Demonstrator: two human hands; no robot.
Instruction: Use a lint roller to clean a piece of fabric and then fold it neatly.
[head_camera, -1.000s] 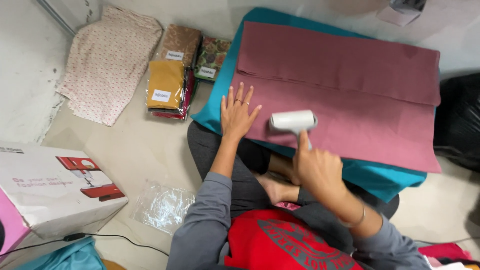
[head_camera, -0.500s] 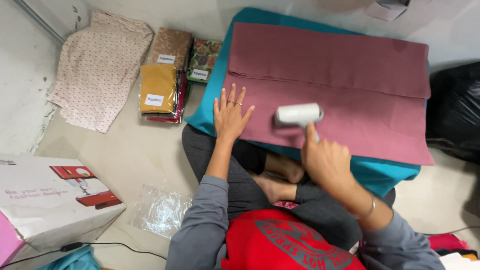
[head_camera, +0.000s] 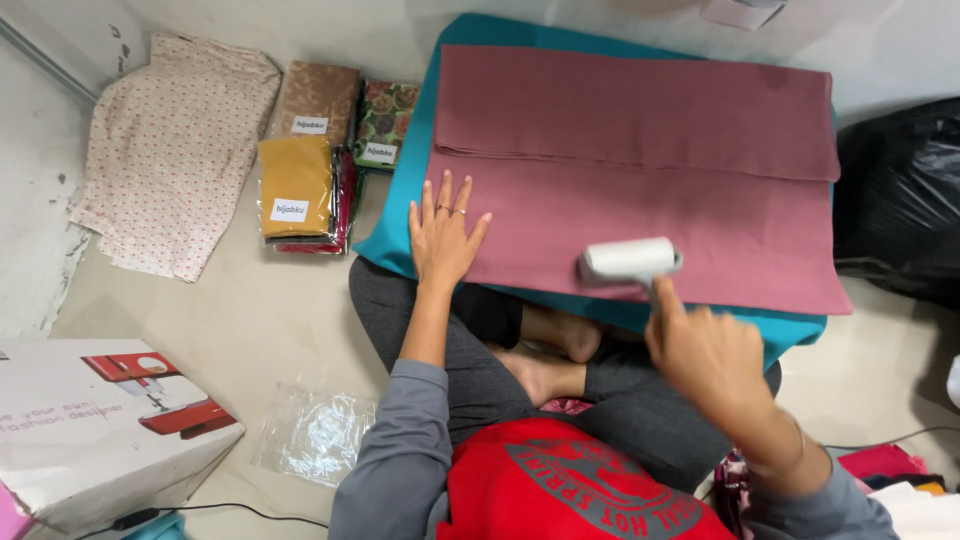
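The right hand (head_camera: 705, 350) was closed around the handle of a white lint roller (head_camera: 630, 260), its drum lying on the near edge of the dusty-pink cloth (head_camera: 640, 170), toward the right half. The left hand (head_camera: 443, 235) held nothing; it lay flat with fingers spread, pressing down the cloth's near left corner, rings on two fingers.

The cloth was folded in layers and spread over a teal cloth (head_camera: 400, 235) whose border showed at the left and along the front. The person sat cross-legged on the pale floor (head_camera: 250, 330), bare feet tucked just under that front edge.

I judged it the middle of rolling lint off the fabric: the lower strip was under the drum, the upper folds not yet reached. A further pass would call for even pressure and the flat hand keeping the fabric from creeping or wrinkling.

To the left lay packets of folded cloth (head_camera: 300, 185), a flowered fabric (head_camera: 170, 155), an empty clear bag (head_camera: 315, 435) and a sewing-machine box (head_camera: 95, 430); a black bag (head_camera: 900, 200) sat at the right.
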